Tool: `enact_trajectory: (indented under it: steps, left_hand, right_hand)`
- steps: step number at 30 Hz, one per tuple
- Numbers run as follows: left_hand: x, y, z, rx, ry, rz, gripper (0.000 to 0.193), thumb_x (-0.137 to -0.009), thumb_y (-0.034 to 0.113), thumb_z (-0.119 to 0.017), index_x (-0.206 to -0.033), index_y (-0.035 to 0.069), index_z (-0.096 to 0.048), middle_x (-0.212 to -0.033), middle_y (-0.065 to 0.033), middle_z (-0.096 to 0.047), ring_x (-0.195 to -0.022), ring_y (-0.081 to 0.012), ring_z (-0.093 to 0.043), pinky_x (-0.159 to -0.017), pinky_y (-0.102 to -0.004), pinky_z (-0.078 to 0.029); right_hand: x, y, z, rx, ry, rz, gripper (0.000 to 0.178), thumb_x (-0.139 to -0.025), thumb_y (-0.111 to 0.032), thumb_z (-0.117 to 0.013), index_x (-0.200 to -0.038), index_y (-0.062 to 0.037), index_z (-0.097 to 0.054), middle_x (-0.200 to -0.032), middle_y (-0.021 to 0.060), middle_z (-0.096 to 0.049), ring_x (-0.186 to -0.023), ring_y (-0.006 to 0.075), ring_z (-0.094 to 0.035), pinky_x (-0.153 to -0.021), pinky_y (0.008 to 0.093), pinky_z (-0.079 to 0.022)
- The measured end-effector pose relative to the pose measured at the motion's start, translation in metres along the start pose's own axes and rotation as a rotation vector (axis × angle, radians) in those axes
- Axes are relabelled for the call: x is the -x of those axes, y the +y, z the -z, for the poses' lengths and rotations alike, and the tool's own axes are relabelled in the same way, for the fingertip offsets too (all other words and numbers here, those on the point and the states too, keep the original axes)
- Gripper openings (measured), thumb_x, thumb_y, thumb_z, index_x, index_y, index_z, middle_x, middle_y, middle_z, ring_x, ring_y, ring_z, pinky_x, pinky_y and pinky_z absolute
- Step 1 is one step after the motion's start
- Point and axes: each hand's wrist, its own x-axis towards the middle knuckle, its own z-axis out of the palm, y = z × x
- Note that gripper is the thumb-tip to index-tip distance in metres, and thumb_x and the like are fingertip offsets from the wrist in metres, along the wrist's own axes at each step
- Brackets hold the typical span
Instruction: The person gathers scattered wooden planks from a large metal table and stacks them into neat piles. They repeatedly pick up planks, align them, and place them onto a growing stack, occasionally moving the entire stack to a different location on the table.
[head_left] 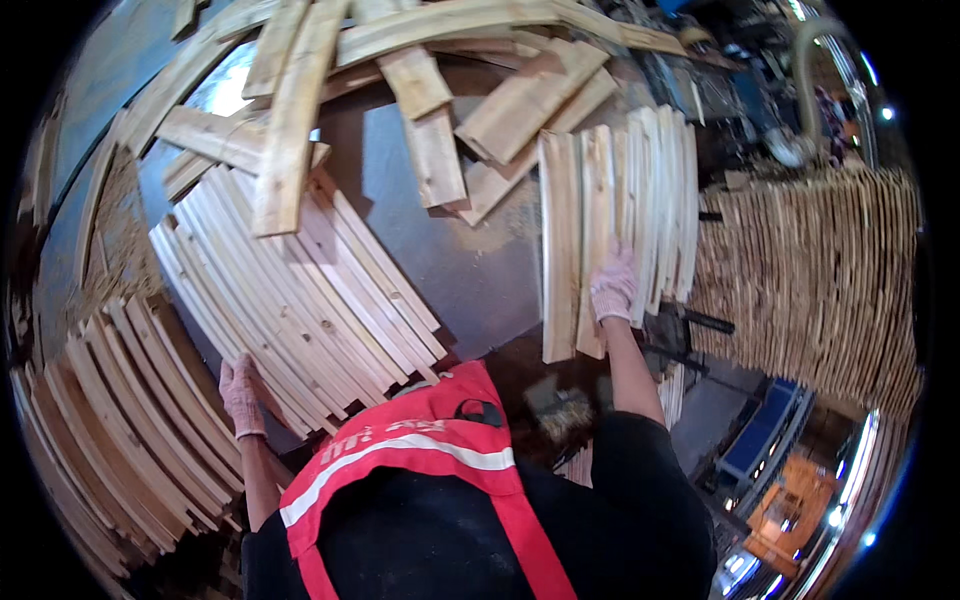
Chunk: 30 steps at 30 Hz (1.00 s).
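Observation:
My right hand [614,285], in a pale knit glove, is on the bunch of wooden boards [562,250] at the right, its fingers curled over one board; their tips are partly hidden among the boards. Two boards there stick out nearer to me than the paler ones beside them. My left hand [241,398], gloved alike, lies against the near left side of a wide row of pale wooden strips [300,310], its fingers stretched along the edge. The strips are packed side by side, slightly uneven at their near ends.
Loose planks [530,100] lie crisscrossed at the far side of the metal table [400,230]. One plank [290,130] overlaps the strip row. More boards [130,430] are stacked at lower left, near sawdust [135,220]. A tall stack of thin wood [810,275] stands right, beside dark metal bars [705,320].

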Motion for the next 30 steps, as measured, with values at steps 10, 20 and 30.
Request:
enact_trajectory:
  steps: [10, 20, 30]
  left_hand:
    - [0.019, 0.016, -0.002, -0.133, -0.076, -0.060, 0.068, -0.097, 0.044, -0.065, -0.146, -0.001, -0.053, -0.146, -0.0145, -0.057, -0.138, -0.0265, -0.049, -0.115, -0.0383, -0.035]
    - [0.014, 0.007, -0.005, -0.052, -0.074, -0.097, 0.053, -0.101, 0.034, -0.064, -0.142, 0.001, -0.057, -0.137, -0.0098, -0.063, -0.127, -0.0210, -0.055, -0.111, -0.0351, -0.038]
    - [0.016, 0.008, -0.013, -0.134, 0.105, -0.062, 0.069, -0.098, 0.038, -0.068, -0.149, -0.004, -0.048, -0.143, -0.0144, -0.059, -0.133, -0.0246, -0.052, -0.116, -0.0360, -0.034]
  right_hand:
    - [-0.032, -0.078, 0.059, 0.045, -0.179, 0.192, 0.049, -0.090, -0.025, -0.068, -0.136, -0.0125, -0.059, -0.133, 0.0117, -0.063, -0.127, 0.0301, -0.057, -0.100, 0.0469, -0.052]
    - [-0.045, -0.054, 0.025, -0.251, -0.532, -0.031, 0.070, -0.080, -0.046, -0.076, -0.130, 0.0005, -0.061, -0.124, 0.0282, -0.067, -0.114, 0.0425, -0.067, -0.095, 0.0464, -0.056]
    - [-0.028, -0.062, 0.041, -0.875, -0.780, -0.248, 0.086, -0.085, -0.024, -0.086, -0.147, 0.0141, -0.040, -0.120, 0.0219, -0.071, -0.104, 0.0214, -0.070, -0.084, 0.0290, -0.059]
